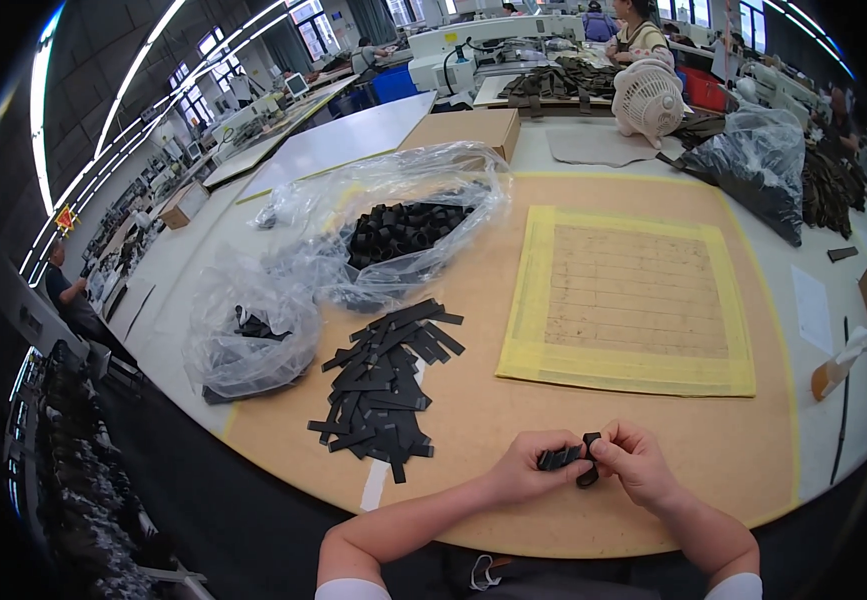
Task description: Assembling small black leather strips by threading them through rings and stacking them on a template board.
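Note:
Close to the table's front edge, my left hand (535, 466) is closed around a small bunch of short black strips (558, 459). My right hand (636, 465) meets it, thumb and fingers pinching a black strip (589, 476) that looks curled or folded into a loop. The fingertips of both hands nearly touch, so part of that strip is hidden. To the left of my hands lies a loose pile of flat black strips (378, 385). Beyond it, a clear plastic bag (303, 200) lies spread with many black looped pieces (408, 232) in its opening.
A yellow-bordered board (633, 385) lies on the tan work surface (473, 400) ahead. Another clear bag (253, 350) stands left of the strips. On the right are a spray bottle (833, 370) and a filled bag (753, 160); a fan (647, 100) stands farther back.

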Available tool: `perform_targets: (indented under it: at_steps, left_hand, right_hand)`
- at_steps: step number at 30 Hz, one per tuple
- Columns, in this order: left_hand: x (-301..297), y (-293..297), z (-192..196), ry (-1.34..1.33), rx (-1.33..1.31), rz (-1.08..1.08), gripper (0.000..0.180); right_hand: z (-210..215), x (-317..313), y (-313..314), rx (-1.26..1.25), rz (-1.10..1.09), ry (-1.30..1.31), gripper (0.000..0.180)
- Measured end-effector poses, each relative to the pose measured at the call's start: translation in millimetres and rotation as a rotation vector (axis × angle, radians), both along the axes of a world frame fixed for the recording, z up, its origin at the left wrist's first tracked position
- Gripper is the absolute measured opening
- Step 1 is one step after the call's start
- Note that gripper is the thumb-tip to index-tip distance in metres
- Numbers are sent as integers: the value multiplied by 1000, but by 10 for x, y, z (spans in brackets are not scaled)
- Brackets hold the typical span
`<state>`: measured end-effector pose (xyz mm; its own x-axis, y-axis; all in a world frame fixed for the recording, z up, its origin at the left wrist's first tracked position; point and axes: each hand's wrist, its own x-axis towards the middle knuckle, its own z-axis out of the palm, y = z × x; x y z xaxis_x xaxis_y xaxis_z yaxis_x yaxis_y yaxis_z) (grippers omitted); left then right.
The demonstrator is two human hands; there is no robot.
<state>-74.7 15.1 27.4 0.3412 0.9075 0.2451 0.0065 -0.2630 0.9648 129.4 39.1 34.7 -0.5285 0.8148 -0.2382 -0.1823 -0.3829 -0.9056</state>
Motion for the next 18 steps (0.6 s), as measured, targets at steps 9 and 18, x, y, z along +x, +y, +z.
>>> perform_targets:
  at_steps: [9, 18]
  left_hand:
    - [-3, -9, -14, -161, -429, -33, 20]
    - [-31, -24, -86, -111, -317, 18, 15]
  right_hand:
    - [36, -39, -73, 202, 32, -40, 13]
    - [-40, -76, -113, 265, 20, -77, 12]
